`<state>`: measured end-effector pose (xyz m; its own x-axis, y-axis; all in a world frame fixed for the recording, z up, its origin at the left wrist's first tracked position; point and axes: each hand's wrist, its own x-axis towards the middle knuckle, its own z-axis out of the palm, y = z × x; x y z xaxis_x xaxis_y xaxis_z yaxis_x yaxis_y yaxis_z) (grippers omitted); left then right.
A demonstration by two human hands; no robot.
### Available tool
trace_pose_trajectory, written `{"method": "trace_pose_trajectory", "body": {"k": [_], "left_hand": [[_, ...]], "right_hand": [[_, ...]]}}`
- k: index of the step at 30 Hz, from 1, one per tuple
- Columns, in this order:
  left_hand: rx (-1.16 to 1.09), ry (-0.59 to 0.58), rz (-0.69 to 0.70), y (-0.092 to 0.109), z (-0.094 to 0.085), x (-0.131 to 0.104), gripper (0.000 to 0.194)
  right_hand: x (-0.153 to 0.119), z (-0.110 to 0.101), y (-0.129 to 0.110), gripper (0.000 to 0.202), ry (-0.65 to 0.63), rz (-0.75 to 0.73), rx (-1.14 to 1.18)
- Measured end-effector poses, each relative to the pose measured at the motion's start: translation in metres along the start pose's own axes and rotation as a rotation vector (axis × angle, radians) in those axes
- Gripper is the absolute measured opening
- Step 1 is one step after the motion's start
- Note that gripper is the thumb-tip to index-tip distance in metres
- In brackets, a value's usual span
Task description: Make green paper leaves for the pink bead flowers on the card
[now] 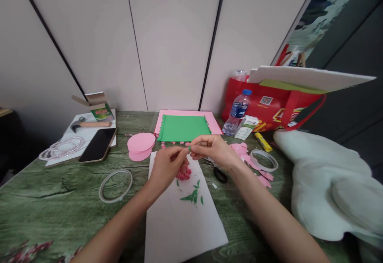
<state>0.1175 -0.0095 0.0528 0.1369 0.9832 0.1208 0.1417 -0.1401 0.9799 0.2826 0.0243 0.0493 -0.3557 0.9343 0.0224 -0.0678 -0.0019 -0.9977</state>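
My left hand (170,161) and my right hand (211,149) meet above a white sheet (179,231). Between their pinched fingertips is a small green piece (189,149), touched by both hands. Under my left hand's fingers, red-pink rolled pieces (184,174) lie in a cluster on the sheet. Nearer to me, green leaf-shaped scraps (193,196) are scattered on it. Behind the hands, a green card (185,128) with curled edges rests on a pink sheet (214,123). Small pink pieces line its front edge.
Left are pink ovals (140,143), a tape roll (115,186), a phone (98,145) and a hammer (89,124). To the right lie scissors (220,174), another tape roll (263,160), a yellow tube (263,142), a bottle (237,112), a red bag (269,103) and a pale cushion (323,183).
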Motion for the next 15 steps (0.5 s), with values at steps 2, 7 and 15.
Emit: {"method": "trace_pose_trajectory", "body": {"k": [2, 7, 15], "left_hand": [[0.052, 0.030, 0.013, -0.007, -0.007, -0.001, 0.032], [0.171, 0.151, 0.023, -0.036, -0.026, -0.005, 0.018], [0.472, 0.186, 0.090, -0.071, -0.032, -0.009, 0.026]], "right_hand": [[0.008, -0.003, 0.008, 0.021, 0.008, 0.026, -0.044], [0.040, -0.017, 0.044, 0.010, -0.022, 0.123, -0.193], [0.062, -0.028, 0.080, 0.008, -0.075, 0.169, -0.305]]}}
